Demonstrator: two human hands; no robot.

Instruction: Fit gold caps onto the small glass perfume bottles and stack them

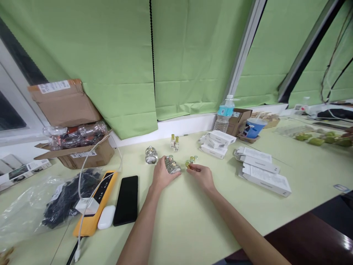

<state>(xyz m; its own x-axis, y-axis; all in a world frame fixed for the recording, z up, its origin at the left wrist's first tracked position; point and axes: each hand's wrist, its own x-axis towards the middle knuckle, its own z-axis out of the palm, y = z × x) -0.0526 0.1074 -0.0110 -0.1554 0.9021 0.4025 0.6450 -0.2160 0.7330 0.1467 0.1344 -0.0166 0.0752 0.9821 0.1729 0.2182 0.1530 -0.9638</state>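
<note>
My left hand [162,175] rests on the pale green table [193,221] with its fingers wrapped round a small clear glass bottle [172,165] lying on its side. My right hand [202,174] sits just to the right, fingertips pinched on a small gold cap [188,164] among a few small gold-green caps [193,159]. A second round glass bottle [151,155] stands left of my left hand. Two slim vials with gold tops [174,142] stand farther back.
White flat boxes [217,142] are stacked at the back, more white boxes [264,171] lie to the right. A water bottle [224,115] and blue cup [253,128] stand behind. Left: a black phone [126,199], yellow device [96,202], white case [106,216], plastic bag [41,206], open cardboard box [74,121].
</note>
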